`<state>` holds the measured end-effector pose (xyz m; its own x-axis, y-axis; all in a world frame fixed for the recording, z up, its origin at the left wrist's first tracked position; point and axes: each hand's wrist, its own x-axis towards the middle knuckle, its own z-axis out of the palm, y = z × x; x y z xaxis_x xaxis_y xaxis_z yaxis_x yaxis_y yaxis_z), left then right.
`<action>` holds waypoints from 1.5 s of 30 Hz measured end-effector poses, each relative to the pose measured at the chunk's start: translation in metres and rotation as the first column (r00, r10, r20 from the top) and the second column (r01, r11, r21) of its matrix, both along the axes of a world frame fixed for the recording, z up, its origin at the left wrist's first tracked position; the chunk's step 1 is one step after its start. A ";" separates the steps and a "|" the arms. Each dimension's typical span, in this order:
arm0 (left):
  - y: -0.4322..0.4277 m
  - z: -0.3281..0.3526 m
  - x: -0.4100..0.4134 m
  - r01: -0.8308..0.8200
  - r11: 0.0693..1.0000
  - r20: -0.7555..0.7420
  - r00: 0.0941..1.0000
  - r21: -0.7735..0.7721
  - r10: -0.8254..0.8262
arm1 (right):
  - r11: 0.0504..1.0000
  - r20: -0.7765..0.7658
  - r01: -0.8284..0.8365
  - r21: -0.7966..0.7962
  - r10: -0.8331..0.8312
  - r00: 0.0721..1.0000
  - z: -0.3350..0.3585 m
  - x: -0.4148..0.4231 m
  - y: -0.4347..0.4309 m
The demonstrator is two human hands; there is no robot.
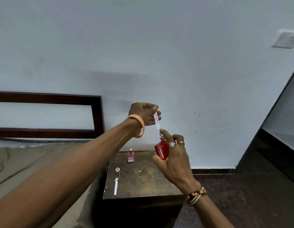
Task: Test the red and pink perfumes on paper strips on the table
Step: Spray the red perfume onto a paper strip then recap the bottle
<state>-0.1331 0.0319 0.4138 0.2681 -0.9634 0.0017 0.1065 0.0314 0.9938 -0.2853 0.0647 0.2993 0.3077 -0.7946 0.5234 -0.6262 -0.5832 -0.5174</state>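
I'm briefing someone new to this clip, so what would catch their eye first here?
The two raised hands at centre: the left hand pinches a white paper strip, and just below it the right hand grips the red perfume bottle, forefinger on its top. Beneath them the dark wooden table holds the pink perfume bottle near the back, plus a red cap and second strip along its left side.
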 end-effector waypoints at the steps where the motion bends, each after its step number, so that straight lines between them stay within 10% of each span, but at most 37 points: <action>1: 0.000 -0.002 0.001 -0.002 1.000 0.004 1.000 0.002 0.002 | 1.000 0.021 -0.002 0.017 0.001 1.000 -0.005 -0.001 0.000; 8: -0.006 -0.035 0.005 0.023 0.994 0.131 0.991 0.102 -0.036 | 0.945 0.351 -0.056 0.323 -0.064 0.934 -0.025 -0.009 -0.008; 17: -0.011 -0.149 -0.012 0.227 0.912 0.329 0.880 0.342 -0.343 | 0.870 0.393 -0.011 0.493 -0.211 0.895 -0.077 -0.012 -0.025; 45: -0.122 -0.354 -0.045 0.259 0.866 -0.028 0.961 0.428 -0.274 | 0.714 0.134 -0.023 0.700 -0.099 0.986 -0.242 -0.044 -0.139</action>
<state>-0.1782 -0.0903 0.0602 0.0079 -0.9081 -0.4187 0.0182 -0.4185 0.9080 -0.3291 -0.0741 0.0576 0.2357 -0.9605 -0.1481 -0.5185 0.0046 -0.8551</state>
